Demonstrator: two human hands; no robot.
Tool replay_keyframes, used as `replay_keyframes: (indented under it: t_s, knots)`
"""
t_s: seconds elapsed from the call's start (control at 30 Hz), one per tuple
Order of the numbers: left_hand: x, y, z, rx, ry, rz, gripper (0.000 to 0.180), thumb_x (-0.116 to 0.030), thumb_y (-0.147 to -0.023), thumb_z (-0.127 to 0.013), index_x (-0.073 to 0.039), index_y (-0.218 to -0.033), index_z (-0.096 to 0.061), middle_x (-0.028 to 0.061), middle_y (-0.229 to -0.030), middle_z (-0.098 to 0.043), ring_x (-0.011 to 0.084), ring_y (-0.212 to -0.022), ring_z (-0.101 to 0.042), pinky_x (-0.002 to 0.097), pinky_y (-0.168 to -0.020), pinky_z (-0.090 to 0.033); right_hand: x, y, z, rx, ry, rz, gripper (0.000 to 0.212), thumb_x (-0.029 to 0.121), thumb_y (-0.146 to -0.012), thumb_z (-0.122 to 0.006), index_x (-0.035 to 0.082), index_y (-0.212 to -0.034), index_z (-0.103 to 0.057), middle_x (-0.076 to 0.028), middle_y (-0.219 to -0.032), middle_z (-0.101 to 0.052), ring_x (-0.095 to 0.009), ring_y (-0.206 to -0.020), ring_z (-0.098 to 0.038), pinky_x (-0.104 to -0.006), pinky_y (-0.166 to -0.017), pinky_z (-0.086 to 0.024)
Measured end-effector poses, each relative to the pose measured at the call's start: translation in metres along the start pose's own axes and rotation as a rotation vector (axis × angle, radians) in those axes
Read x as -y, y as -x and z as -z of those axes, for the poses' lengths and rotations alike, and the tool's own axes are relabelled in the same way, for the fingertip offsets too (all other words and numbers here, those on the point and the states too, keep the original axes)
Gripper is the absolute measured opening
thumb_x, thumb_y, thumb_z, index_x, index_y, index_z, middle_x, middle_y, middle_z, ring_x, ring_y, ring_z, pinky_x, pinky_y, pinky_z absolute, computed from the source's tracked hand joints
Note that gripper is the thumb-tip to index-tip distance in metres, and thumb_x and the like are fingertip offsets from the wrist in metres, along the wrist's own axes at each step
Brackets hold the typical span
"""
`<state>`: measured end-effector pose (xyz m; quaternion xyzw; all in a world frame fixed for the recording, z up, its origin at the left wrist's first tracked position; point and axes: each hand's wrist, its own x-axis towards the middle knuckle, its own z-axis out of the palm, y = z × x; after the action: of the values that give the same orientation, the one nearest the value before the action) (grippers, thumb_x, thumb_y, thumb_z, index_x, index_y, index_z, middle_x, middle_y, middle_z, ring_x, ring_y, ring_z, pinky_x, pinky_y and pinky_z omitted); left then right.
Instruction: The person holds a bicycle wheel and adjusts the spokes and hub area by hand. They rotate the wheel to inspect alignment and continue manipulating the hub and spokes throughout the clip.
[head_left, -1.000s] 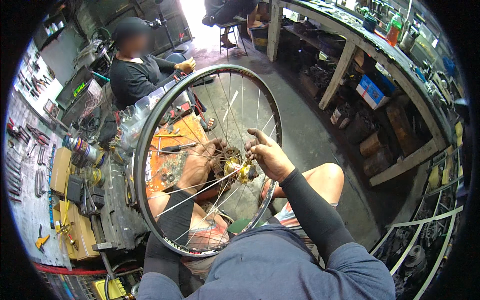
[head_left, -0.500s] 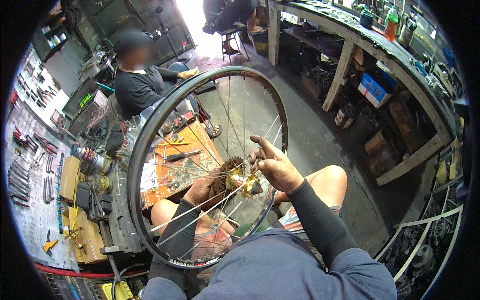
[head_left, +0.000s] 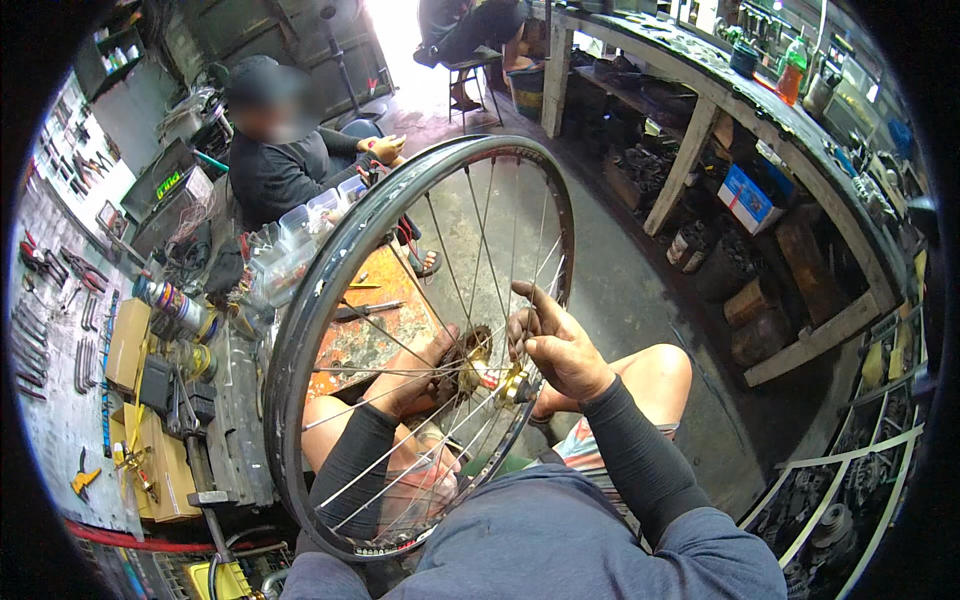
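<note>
A bicycle wheel with a black rim (head_left: 287,400) stands tilted over my lap, its spokes running to a gold hub (head_left: 515,387). On the hub's far side is a dark, toothed sprocket (head_left: 466,352). My left hand (head_left: 415,372) reaches in between the spokes and is closed around the sprocket end of the hub; its fingertips are partly hidden. Right of the hub, my right hand (head_left: 562,352) has its thumb and curled fingers at a spoke, while the index finger points up and away. Dirt darkens the fingertips.
An orange, worn low table (head_left: 345,350) with a screwdriver (head_left: 368,310) stands behind the wheel. Clear parts boxes (head_left: 310,222) lie near a seated person (head_left: 280,165). Tools hang on the left board (head_left: 70,400). A long workbench (head_left: 700,85) runs along the right.
The wheel has turned and tilted, so the rim's outer face shows more. My right hand has shifted slightly right and stays beside the hub. The seated person's hand has moved a little.
</note>
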<state>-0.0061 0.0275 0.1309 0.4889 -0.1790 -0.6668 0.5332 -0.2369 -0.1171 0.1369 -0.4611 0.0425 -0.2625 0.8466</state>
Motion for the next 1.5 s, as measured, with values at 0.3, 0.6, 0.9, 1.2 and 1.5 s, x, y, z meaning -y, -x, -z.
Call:
replay_keyframes:
  t_s: [0.3,0.6,0.9,1.2,1.5]
  knots:
    - [0.004,-0.002,0.017,0.106,0.032,-0.058,0.053,-0.045,-0.118,-0.056,0.000,-0.143,-0.068,0.0142,-0.125,-0.078,0.0237,-0.102,-0.077,0.0401,-0.090,-0.063,-0.001,-0.005,-0.005,-0.019,-0.012,0.003,0.093,0.008,-0.092,-0.079,0.007,-0.172,-0.032,-0.010,-0.117,-0.063,-0.019,-0.108,-0.065,-0.0335,-0.099,-0.053]
    - [0.007,-0.007,0.025,0.365,0.212,-0.131,0.053,-0.033,-0.118,-0.058,0.002,-0.158,-0.055,0.0169,-0.148,-0.069,0.0270,-0.131,-0.070,0.0431,-0.113,-0.058,0.009,-0.004,-0.014,-0.010,-0.003,0.000,0.102,0.014,-0.087,-0.084,0.003,-0.172,-0.030,-0.011,-0.117,-0.063,-0.021,-0.109,-0.065,-0.0345,-0.102,-0.054]
    - [-0.006,0.014,0.024,0.228,-0.113,-0.225,0.075,-0.059,-0.100,-0.081,0.004,-0.136,-0.065,0.0112,-0.119,-0.078,0.0186,-0.102,-0.077,0.0331,-0.087,-0.063,0.011,0.000,-0.020,0.027,-0.018,-0.011,0.105,0.018,-0.088,-0.088,0.004,-0.173,-0.028,-0.009,-0.116,-0.063,-0.019,-0.107,-0.065,-0.0326,-0.099,-0.053]
    - [-0.007,0.000,0.012,-0.004,-0.303,-0.144,0.066,-0.063,-0.111,-0.063,0.001,-0.105,-0.076,0.0039,-0.085,-0.071,0.0151,-0.072,-0.062,0.0346,-0.066,-0.051,0.013,0.001,-0.020,0.053,-0.007,0.007,0.108,0.020,-0.089,-0.089,0.002,-0.174,-0.024,-0.011,-0.119,-0.064,-0.018,-0.111,-0.064,-0.0327,-0.102,-0.052]
    - [-0.094,0.136,0.056,-0.196,0.080,-0.579,0.054,-0.031,-0.109,-0.065,0.001,-0.152,-0.056,0.0262,-0.137,-0.069,0.0364,-0.112,-0.073,0.0472,-0.097,-0.065,0.011,0.003,-0.001,0.014,-0.051,0.013,0.099,0.014,-0.090,-0.081,0.003,-0.173,-0.028,-0.014,-0.128,-0.065,-0.022,-0.116,-0.067,-0.0339,-0.106,-0.052]
